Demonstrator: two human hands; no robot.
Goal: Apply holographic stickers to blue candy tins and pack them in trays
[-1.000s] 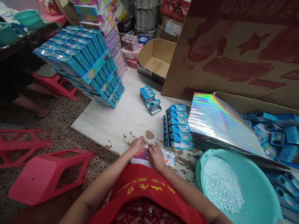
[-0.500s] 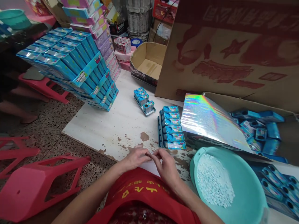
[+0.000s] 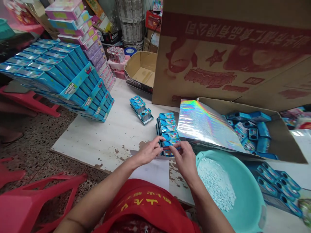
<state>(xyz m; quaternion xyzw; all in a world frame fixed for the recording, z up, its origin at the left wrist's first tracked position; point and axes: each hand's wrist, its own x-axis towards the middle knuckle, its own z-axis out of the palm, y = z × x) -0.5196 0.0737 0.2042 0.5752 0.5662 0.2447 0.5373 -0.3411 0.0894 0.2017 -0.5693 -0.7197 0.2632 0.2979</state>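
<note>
Both hands are over the near end of a row of small blue boxes with round recesses in their tops, standing in a tray. My left hand has its fingertips pinched at the left end of the nearest boxes. At their right end, my right hand pinches with thumb and forefinger. Something thin seems to stretch between the two hands, too small to make out. A white sheet lies on the table just in front of my red apron.
A turquoise basin of small white pieces stands at the right. Behind it sits a carton with loose blue boxes and a shiny sheet. Stacked blue trays rise at the left; a part-filled tray lies mid-table.
Both hands have moved forward from the white sheet to the nearest boxes of the row. The sheet now shows more fully. The camera view has shifted right.
</note>
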